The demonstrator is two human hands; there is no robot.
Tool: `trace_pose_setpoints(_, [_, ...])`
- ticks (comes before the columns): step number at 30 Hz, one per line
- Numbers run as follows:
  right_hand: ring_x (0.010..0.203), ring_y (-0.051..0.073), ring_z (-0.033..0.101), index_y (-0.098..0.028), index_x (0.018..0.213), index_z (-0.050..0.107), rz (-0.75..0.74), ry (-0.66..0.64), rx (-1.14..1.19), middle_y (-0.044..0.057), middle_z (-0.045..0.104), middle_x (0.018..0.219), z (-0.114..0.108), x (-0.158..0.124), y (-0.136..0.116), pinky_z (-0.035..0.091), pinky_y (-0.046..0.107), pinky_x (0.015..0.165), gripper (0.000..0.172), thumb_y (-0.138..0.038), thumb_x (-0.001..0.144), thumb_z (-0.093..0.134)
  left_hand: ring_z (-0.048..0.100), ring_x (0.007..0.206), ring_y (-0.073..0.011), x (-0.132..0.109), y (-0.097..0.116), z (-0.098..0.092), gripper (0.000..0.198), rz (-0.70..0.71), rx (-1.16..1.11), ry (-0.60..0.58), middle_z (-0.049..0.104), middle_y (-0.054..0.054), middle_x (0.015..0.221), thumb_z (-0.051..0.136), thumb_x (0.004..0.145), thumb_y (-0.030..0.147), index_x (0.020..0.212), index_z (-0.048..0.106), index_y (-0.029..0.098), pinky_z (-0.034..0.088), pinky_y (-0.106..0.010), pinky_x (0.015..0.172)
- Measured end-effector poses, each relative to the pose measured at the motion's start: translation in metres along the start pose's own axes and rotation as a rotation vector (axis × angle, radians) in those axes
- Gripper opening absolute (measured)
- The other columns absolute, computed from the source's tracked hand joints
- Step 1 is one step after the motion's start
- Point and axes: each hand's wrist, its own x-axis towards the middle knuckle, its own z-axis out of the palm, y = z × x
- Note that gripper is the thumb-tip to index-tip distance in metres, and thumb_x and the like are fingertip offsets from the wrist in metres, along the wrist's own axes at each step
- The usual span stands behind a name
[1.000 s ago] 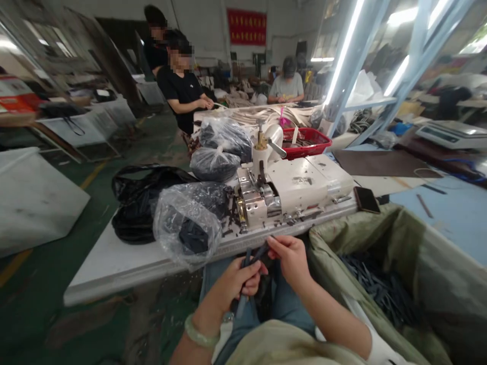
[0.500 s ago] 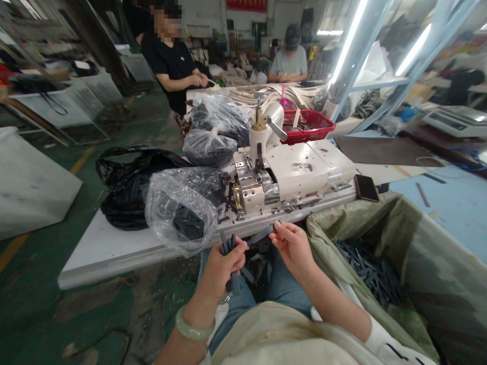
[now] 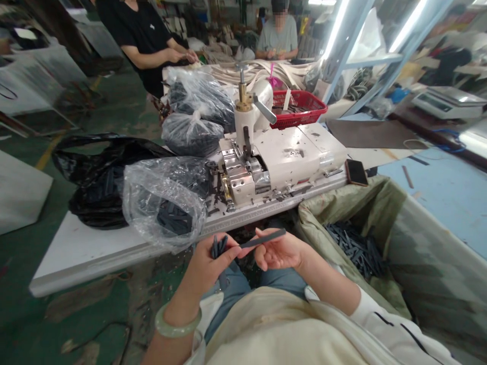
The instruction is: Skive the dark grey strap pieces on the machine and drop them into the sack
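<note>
My left hand (image 3: 205,266) grips several narrow dark strips (image 3: 218,248) upright in its fingers, and a bangle of pale green jade (image 3: 178,324) sits on that wrist. My right hand (image 3: 279,251) pinches one long dark strip (image 3: 262,239), which reaches across towards my left fingers. Below the hands are my denim-covered knees. A woven green-lined sack (image 3: 353,208) stands to the right of my right hand, with many similar dark strips (image 3: 355,248) heaped inside.
A cream industrial machine (image 3: 274,162) stands on a white table (image 3: 79,258), with a clear bag of dark strips (image 3: 163,200), black bags (image 3: 102,177), a phone (image 3: 356,172) and a red basket (image 3: 300,109) nearby. Two co-workers (image 3: 144,40) work beyond it.
My right hand now holds a single strip more level, and my left hand has shifted left with a smaller visible bunch. The view has tilted, moving the table and machine up and left.
</note>
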Motion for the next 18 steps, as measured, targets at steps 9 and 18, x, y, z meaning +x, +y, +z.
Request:
trace_pose_setpoints(9, [0.067, 0.012, 0.070, -0.010, 0.098, 0.073, -0.226, 0.181, -0.365, 0.008, 0.075, 0.082, 0.019, -0.009, 0.011, 0.056, 0.019, 0.063, 0.029, -0.022, 0.072, 0.078, 0.053, 0.057, -0.0136, -0.003, -0.007, -0.003, 0.014, 0.068, 0.098, 0.075, 0.062, 0.000, 0.062, 0.070, 0.076, 0.028, 0.084, 0.074, 0.017, 0.041, -0.025, 0.056])
trace_pose_setpoints(18, [0.100, 0.022, 0.069, -0.012, 0.114, 0.068, -0.208, 0.035, -0.105, 0.013, 0.072, 0.108, 0.012, -0.018, 0.011, 0.055, 0.029, 0.087, 0.044, -0.008, 0.070, 0.075, 0.042, 0.046, -0.0079, 0.002, -0.018, 0.007, 0.018, -0.013, -0.166, -0.030, 0.052, 0.004, 0.053, 0.070, 0.077, 0.033, 0.084, 0.070, 0.017, 0.032, -0.021, 0.045])
